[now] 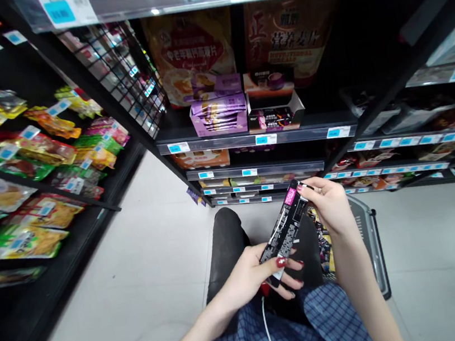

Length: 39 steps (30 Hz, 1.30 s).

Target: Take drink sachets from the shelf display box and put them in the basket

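The black packet point(283, 230) lies between both hands, its long axis slanting forward and rightward from the left hand point(267, 269), thumb over its lower end with fingers spread, to the right hand point(330, 204), pinching its top. Shelves point(307, 134) stand ahead; a basket point(379, 251) sits right of the right hand; floor point(149, 249) stretches left.

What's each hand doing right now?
Left hand: closed, holding the black packet near its lower end.
Right hand: closed, pinching the same packet's upper end.
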Each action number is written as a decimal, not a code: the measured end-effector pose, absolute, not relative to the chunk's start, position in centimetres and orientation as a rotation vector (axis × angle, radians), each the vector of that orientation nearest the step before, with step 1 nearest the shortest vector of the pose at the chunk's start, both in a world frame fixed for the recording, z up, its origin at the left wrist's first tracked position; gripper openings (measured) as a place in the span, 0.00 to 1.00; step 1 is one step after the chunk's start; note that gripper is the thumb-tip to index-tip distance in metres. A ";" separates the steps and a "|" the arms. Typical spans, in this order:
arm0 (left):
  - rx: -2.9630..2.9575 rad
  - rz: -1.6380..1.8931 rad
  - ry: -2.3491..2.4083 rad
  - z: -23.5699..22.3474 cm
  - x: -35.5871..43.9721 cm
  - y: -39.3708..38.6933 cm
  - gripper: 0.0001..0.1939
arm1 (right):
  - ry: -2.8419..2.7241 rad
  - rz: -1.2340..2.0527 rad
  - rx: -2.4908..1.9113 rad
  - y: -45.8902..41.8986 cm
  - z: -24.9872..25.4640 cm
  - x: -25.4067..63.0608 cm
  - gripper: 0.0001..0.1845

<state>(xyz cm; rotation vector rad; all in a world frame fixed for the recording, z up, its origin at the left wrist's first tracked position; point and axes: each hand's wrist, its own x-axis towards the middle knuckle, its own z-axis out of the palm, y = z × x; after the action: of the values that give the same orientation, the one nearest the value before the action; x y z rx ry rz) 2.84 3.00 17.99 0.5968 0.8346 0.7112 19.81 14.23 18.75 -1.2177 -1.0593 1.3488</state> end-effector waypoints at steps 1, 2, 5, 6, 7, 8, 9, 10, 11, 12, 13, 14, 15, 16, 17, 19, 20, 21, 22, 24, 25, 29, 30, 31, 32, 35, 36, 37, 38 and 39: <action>0.601 0.715 0.826 17.9 2.7 3.1 0.20 | -1.056 1.334 -1.234 14.1 18.8 20.0 0.09; 0.607 0.727 0.827 17.8 2.5 3.2 0.20 | -1.052 1.315 -1.245 14.0 18.9 20.4 0.09; 0.636 0.828 0.905 17.8 1.5 3.7 0.21 | -1.049 1.296 -1.233 13.2 19.2 21.6 0.09; 0.646 0.879 0.950 17.8 1.1 3.8 0.21 | -1.057 1.303 -1.217 12.8 19.4 22.1 0.09; 0.660 0.938 0.994 17.8 0.7 4.0 0.21 | -1.070 1.308 -1.199 12.3 19.7 22.5 0.08; 0.675 0.999 1.037 17.8 0.3 4.1 0.20 | -1.086 1.306 -1.185 11.7 19.9 22.8 0.08; 0.690 1.058 1.072 17.8 0.0 4.3 0.19 | -1.104 1.294 -1.176 11.0 20.1 23.1 0.08; 0.703 1.113 1.095 17.8 -0.3 4.4 0.18 | -1.122 1.272 -1.170 10.4 20.3 23.2 0.07; 0.713 1.161 1.110 17.8 -0.6 4.5 0.17 | -1.137 1.243 -1.167 9.8 20.4 23.3 0.07; 0.719 1.204 1.121 17.9 -0.8 4.6 0.17 | -1.146 1.210 -1.168 9.2 20.5 23.3 0.07; 0.724 1.243 1.131 18.0 -1.0 4.7 0.17 | -1.147 1.182 -1.170 8.7 20.6 23.3 0.07; 0.732 1.282 1.140 18.1 -1.1 4.8 0.17 | -1.140 1.169 -1.169 8.3 20.5 23.2 0.07; 0.747 1.318 1.144 18.3 -1.3 4.9 0.17 | -1.124 1.176 -1.164 8.1 20.4 23.1 0.07; 0.775 1.349 1.142 18.7 -1.5 5.1 0.17 | -1.097 1.205 -1.153 7.9 20.2 23.0 0.08; 0.823 1.375 1.138 19.1 -1.7 5.3 0.17 | -1.063 1.248 -1.139 7.9 20.0 22.8 0.08; 0.998 1.393 1.156 20.5 -2.1 6.2 0.17 | -0.982 1.337 -1.099 7.9 19.3 22.3 0.08; 1.124 1.392 1.192 21.5 -2.3 6.8 0.17 | -0.943 1.373 -1.074 8.0 18.9 21.9 0.08; 1.274 1.382 1.257 22.7 -2.5 7.6 0.16 | -0.909 1.406 -1.048 8.0 18.5 21.5 0.09; 1.444 1.364 1.326 24.1 -2.7 8.5 0.16 | -0.884 1.446 -1.023 7.9 18.0 20.9 0.09; 1.828 1.355 1.455 27.3 -2.8 10.5 0.15 | -0.865 1.547 -0.974 7.8 17.1 19.6 0.10; 2.030 1.334 1.474 29.0 -2.8 11.5 0.15 | -0.867 1.599 -0.953 7.7 16.7 18.8 0.11; 2.509 1.074 1.342 35.2 -1.4 14.5 0.15 | -0.879 1.668 -0.879 7.7 16.3 16.1 0.11; 2.561 1.019 1.294 36.4 -0.8 14.9 0.16 | -0.883 1.655 -0.862 7.8 16.5 15.6 0.11; 2.588 0.985 1.256 37.5 -0.3 15.2 0.17 | -0.896 1.639 -0.845 7.9 16.9 15.3 0.11; 2.593 0.971 1.229 38.5 0.2 15.3 0.18 | -0.917 1.623 -0.831 7.9 17.4 15.1 0.11; 2.576 1.009 1.183 40.6 1.4 15.2 0.18 | -0.975 1.590 -0.815 7.6 19.2 15.3 0.11; 2.579 1.025 1.171 41.2 1.6 15.1 0.18 | -0.980 1.584 -0.812 7.4 19.7 15.5 0.11; 2.580 1.036 1.163 41.6 1.7 15.0 0.19 | -0.979 1.578 -0.805 7.1 20.2 15.8 0.10; 2.573 1.042 1.155 42.0 1.8 14.9 0.20 | -0.973 1.570 -0.796 6.7 20.7 16.1 0.10; 2.552 1.048 1.148 42.3 1.8 14.8 0.21 | -0.967 1.558 -0.786 6.4 21.1 16.4 0.10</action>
<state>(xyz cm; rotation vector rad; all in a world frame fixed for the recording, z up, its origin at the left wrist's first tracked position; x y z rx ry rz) 1.83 14.83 42.33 2.5523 1.1482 1.0476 16.39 6.36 21.09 -0.7859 -0.9667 1.5579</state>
